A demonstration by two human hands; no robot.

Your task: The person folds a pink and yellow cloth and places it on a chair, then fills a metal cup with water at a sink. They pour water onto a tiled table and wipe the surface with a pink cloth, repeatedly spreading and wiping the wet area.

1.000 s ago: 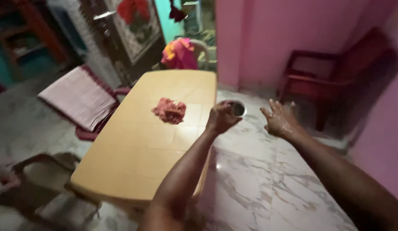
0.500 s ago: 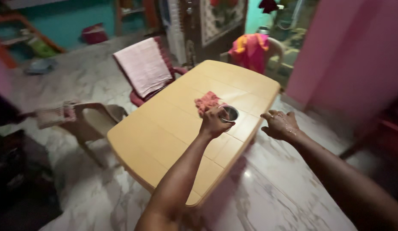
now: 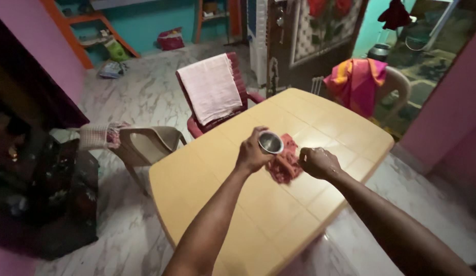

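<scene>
— both hands have come in over the table (image 3: 238, 214) since a moment back; the right hand (image 3: 318, 162), spread open out past the table's edge before, now sits closed in a loose fist, and the reddish cloth (image 3: 284, 166), which lay well beyond the cup, is now right under it.

— what's the left hand (image 3: 252, 154) doing?

— fingers wrapped round one small steel cup (image 3: 271, 142), held up off the table, its mouth tipped toward the camera. the right fist is just beside the cup, touching or nearly touching the cloth's edge; i can't tell whether it pinches the cloth.

— anything in the way?

— nothing between the hands and the cloth. the cloth is crumpled directly below and between both hands, the only thing lying on the yellow table top.

— and around?

— three chairs. beyond the left hand, a maroon chair (image 3: 233, 110) with one pale pink towel (image 3: 211, 87) hung over its back. further to the left of that hand, a beige chair (image 3: 146, 145) with a small checked cloth (image 3: 98, 135) on its arm. beyond the right hand, at the table's far end, a light chair (image 3: 396, 84) draped with a pink and orange garment (image 3: 356, 82). a dark cabinet (image 3: 38, 194) stands well off to the left.
</scene>
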